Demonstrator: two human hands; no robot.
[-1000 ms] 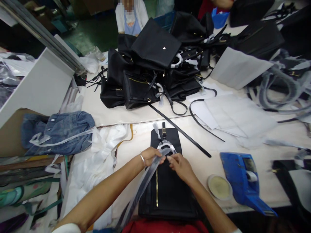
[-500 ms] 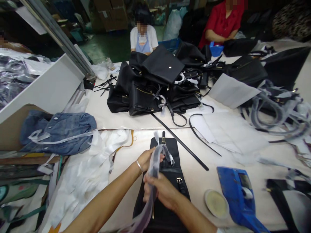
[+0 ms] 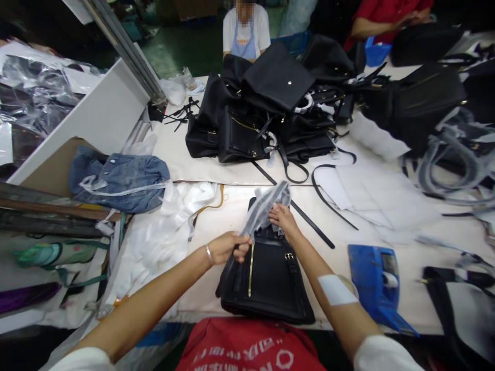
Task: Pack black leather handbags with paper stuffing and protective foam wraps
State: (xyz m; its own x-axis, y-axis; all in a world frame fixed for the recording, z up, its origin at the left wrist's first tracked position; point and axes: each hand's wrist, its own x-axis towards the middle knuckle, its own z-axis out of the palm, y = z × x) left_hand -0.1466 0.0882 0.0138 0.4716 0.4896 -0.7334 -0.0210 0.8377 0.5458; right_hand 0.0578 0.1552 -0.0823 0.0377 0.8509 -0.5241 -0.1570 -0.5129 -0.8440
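A black bag (image 3: 270, 278) with a gold zipper and a buckle lies on the table in front of me. Over its upper part runs a strap wrapped in translucent film (image 3: 266, 206). My left hand (image 3: 230, 247) pinches the lower left end of the wrapped strap, beside the bag's top. Farther up and to the right, my right hand (image 3: 283, 219) has its fingers closed on the same strap. Part of the bag's flap is hidden beneath the strap and hands.
Black bags (image 3: 278, 82) are heaped beyond. White sheets (image 3: 367, 196) lie right, near a blue tape dispenser (image 3: 375, 283). Denim bag (image 3: 124, 178) and white wrapping (image 3: 158, 247) sit left. A person in an apron (image 3: 245, 33) is across the table.
My hands have moved apart, the right one up and the left one slightly down. The wrapped strap now lies across the bag's top instead of hanging toward me. The view has tilted down.
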